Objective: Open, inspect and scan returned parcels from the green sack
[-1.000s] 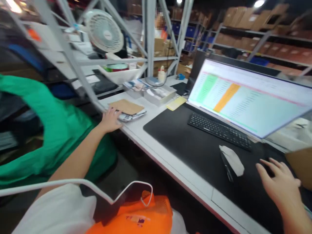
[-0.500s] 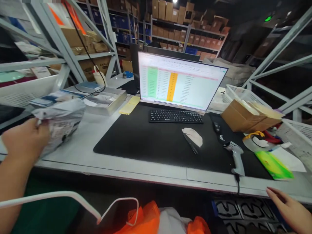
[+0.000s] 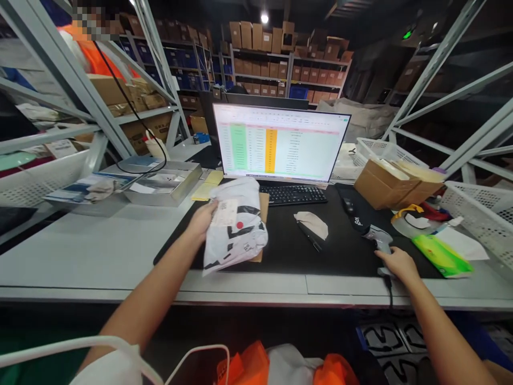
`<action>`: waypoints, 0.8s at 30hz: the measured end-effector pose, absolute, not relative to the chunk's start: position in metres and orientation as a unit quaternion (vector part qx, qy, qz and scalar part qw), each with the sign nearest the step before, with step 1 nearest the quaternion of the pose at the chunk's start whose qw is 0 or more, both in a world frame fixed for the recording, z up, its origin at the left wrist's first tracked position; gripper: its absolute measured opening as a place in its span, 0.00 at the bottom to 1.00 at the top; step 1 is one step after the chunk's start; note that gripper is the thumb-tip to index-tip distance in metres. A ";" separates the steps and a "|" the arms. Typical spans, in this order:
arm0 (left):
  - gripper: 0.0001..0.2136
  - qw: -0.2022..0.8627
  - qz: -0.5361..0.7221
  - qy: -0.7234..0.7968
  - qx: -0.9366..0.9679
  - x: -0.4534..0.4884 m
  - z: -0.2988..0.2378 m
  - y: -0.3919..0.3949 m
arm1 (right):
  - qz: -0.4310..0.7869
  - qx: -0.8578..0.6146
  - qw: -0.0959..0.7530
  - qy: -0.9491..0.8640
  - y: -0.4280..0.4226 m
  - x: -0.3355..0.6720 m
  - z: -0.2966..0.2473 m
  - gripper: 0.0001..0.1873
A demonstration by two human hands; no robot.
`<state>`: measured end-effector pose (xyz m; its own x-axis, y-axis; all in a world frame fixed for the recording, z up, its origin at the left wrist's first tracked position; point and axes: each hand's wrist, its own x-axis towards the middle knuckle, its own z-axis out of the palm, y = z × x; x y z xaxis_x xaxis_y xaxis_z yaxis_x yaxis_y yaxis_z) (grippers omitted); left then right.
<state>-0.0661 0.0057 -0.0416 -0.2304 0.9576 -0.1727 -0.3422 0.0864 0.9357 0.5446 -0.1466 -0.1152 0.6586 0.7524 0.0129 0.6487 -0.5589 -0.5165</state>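
Note:
My left hand point(image 3: 201, 220) is closed on the left edge of a white plastic mailing bag point(image 3: 244, 248), printed in black and bearing a shipping label. The bag is over the left part of the black desk mat point(image 3: 284, 256); a strip of brown cardboard point(image 3: 264, 206) shows behind it. At the right, my right hand point(image 3: 398, 263) has its fingers around the handle of a grey barcode scanner point(image 3: 380, 238), which is on the mat with its cable hanging over the desk edge. Between the hands, a black pen point(image 3: 310, 238) rests against a pale piece of paper point(image 3: 315, 224).
A monitor point(image 3: 280, 141) stands behind a black keyboard point(image 3: 296, 195), with a mouse point(image 3: 348, 205) to the right. Open boxes point(image 3: 164, 187) are at the left. A cardboard box point(image 3: 380, 184), a tape roll point(image 3: 412, 222), a green packet point(image 3: 441, 255) and white baskets point(image 3: 481, 214) crowd the right.
My left hand has brought the mailing bag from the far left onto the mat. My right hand has moved from below the desk edge up to the scanner and taken hold of it.

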 end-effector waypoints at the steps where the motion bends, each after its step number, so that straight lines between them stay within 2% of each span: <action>1: 0.09 0.564 0.588 0.497 0.299 -0.053 -0.047 0.012 | 0.100 -0.878 0.264 -0.387 -0.150 0.542 -0.115 0.26; 2: 0.10 0.583 0.577 0.491 0.293 -0.040 -0.051 0.018 | 0.098 -0.875 0.296 -0.371 -0.154 0.539 -0.114 0.27; 4: 0.09 0.606 0.565 0.478 0.292 -0.017 -0.058 0.027 | 0.128 -0.840 0.421 -0.318 -0.166 0.529 -0.109 0.29; 6: 0.10 0.624 0.558 0.458 0.298 0.000 -0.064 0.030 | 0.218 -0.752 0.567 -0.257 -0.182 0.516 -0.101 0.31; 8: 0.14 0.635 0.556 0.438 0.309 0.008 -0.073 0.028 | 0.329 -0.660 0.635 -0.229 -0.198 0.500 -0.091 0.31; 11: 0.21 0.642 0.554 0.420 0.323 0.009 -0.088 0.019 | 0.442 -0.593 0.626 -0.247 -0.215 0.470 -0.076 0.27; 13: 0.26 0.634 0.561 0.407 0.342 0.007 -0.095 0.013 | 0.456 -0.598 0.595 -0.282 -0.221 0.445 -0.067 0.25; 19: 0.32 0.626 0.527 0.374 0.435 0.007 -0.104 0.002 | 0.446 -0.655 0.393 -0.467 -0.225 0.356 -0.045 0.15; 21: 0.34 0.643 0.509 0.361 0.443 0.008 -0.105 0.000 | 0.443 -0.637 0.378 -0.505 -0.225 0.331 -0.037 0.15; 24: 0.34 0.649 0.513 0.351 0.439 0.009 -0.108 -0.002 | 0.444 -0.597 0.393 -0.540 -0.224 0.307 -0.025 0.20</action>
<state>0.0094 -0.0020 -0.1076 0.2273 0.9738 -0.0057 -0.3579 0.0890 0.9295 0.3072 -0.2238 -0.0246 0.0226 0.9941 -0.1058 0.2956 -0.1078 -0.9492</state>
